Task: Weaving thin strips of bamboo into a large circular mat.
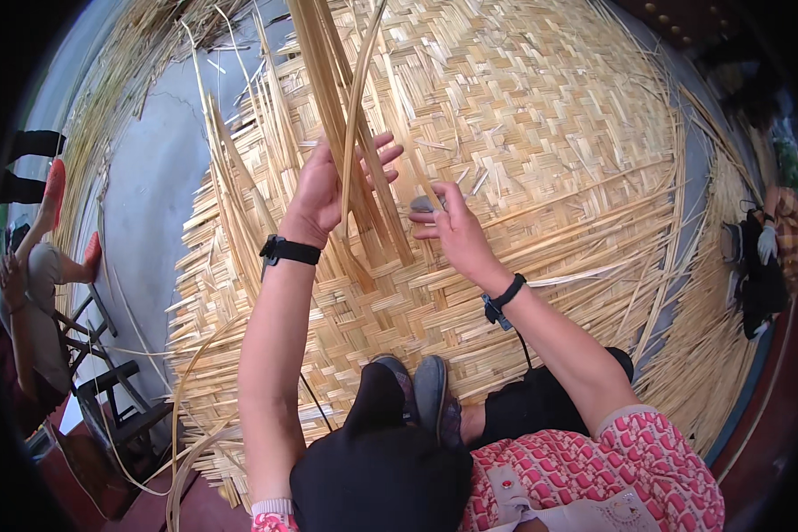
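Head view showed a bundle of strips point(330, 80) standing on the woven mat point(541, 106), its long axis running up and slightly left to the top edge. The left hand's point(315, 193) grip was spread beside the strips; whether the right hand point(463, 238) pinched the small grey piece point(423, 204) at its fingers, I could not tell.

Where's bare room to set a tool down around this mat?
Best: grey floor between the straw pile and the woven mat, above the dark stool. The mat's upper-right surface is also flat, bar small slivers. Crowded: raised strips by the left fingers; long unwoven strips toward the right.
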Demonstrator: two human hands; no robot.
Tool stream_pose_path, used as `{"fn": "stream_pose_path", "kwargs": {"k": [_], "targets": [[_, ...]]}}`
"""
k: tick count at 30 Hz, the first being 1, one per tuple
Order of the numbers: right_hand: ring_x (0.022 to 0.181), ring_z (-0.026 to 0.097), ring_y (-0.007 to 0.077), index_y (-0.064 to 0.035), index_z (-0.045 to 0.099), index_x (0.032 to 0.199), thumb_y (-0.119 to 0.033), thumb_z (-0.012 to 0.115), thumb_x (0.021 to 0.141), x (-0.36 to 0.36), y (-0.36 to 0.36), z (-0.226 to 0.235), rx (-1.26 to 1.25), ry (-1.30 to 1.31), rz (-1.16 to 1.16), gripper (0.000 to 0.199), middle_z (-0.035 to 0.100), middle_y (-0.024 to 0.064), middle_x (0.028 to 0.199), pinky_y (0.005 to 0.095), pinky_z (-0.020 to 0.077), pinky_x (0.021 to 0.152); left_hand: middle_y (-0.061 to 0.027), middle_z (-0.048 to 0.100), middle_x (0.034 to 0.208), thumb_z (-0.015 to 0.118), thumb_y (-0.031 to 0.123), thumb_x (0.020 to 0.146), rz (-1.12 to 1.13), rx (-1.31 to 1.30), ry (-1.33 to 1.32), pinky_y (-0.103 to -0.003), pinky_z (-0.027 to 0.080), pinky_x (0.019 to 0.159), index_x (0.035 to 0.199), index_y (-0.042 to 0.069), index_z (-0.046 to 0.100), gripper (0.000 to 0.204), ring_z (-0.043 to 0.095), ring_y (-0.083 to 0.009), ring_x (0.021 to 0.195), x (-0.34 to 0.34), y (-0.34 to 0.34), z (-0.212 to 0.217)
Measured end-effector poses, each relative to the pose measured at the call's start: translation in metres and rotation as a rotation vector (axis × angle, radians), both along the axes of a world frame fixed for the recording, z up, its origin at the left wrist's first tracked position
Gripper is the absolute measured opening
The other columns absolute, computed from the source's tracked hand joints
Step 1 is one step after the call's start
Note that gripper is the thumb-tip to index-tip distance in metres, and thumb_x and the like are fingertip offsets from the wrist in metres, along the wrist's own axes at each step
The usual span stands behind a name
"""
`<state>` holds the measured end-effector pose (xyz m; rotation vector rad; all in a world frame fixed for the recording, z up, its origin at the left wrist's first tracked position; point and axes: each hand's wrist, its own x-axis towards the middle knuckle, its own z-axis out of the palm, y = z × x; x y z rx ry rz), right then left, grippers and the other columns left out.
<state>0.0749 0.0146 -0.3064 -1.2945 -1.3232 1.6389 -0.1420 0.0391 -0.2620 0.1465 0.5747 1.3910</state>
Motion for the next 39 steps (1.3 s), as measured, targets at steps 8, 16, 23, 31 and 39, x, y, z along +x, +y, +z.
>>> {"fn": "stream_pose_path", "kwargs": {"k": [8,16,23,31,39], "targets": [[0.067,0.064,0.0229,-0.0049,0.057,0.098,-0.018,0.062,0.091,0.000,0.039,0.044,0.240,-0.642,0.537,0.015,0.065,0.0093,0.074,0.0364,0.0495,0.061,0.0019,0.049,0.067,0.064,0.009,0.088,0.273,-0.222,1.762,-0.022,0.042,0.049,0.118,-0.002,0.046,0.037,0.051,-0.0067,0.055,-0.066,-0.062,0.036],[0.078,0.065,0.0309,-0.0102,0.064,0.091,-0.024,0.071,0.083,0.020,0.054,0.046,0.563,-1.313,1.020,0.017,0.066,0.0105,0.079,0.0438,0.0492,0.064,-0.0104,0.065,0.092,0.055,0.006,0.093,0.517,-0.395,0.240,-0.026,0.057,0.061,0.116,-0.003,0.053,0.025,0.069,-0.0207,0.083,-0.124,-0.229,-0.019],[0.092,0.061,0.0338,-0.0082,0.062,0.110,-0.028,0.063,0.090,-0.115,-0.025,0.007,0.475,-0.547,0.919,0.028,0.064,0.0138,0.098,0.0438,0.0480,0.078,-0.0080,0.065,0.095,0.053,0.015,0.096,-0.307,-0.517,1.011,-0.026,0.052,0.059,0.126,0.000,0.057,0.033,0.065,-0.0157,0.074,-0.159,-0.168,-0.060],[0.079,0.057,0.0289,-0.0103,0.068,0.097,-0.016,0.070,0.085,-0.095,-0.047,-0.005,0.574,-0.425,0.872,0.014,0.060,0.0111,0.085,0.0392,0.0472,0.071,-0.0031,0.055,0.092,0.055,0.055,0.094,-0.485,-0.504,0.998,-0.032,0.051,0.081,0.129,0.001,0.053,0.064,0.056,-0.0121,0.079,-0.125,-0.132,-0.040],[0.062,0.056,0.0266,-0.0053,0.060,0.081,-0.018,0.071,0.086,-0.089,-0.058,-0.026,0.348,-0.388,0.445,0.017,0.055,0.0106,0.064,0.0355,0.0447,0.058,-0.0157,0.058,0.127,0.028,0.050,0.104,-0.101,-0.441,0.311,-0.033,0.048,0.098,0.137,-0.003,0.047,0.065,0.058,-0.0234,0.115,-0.111,-0.121,-0.065]]}}
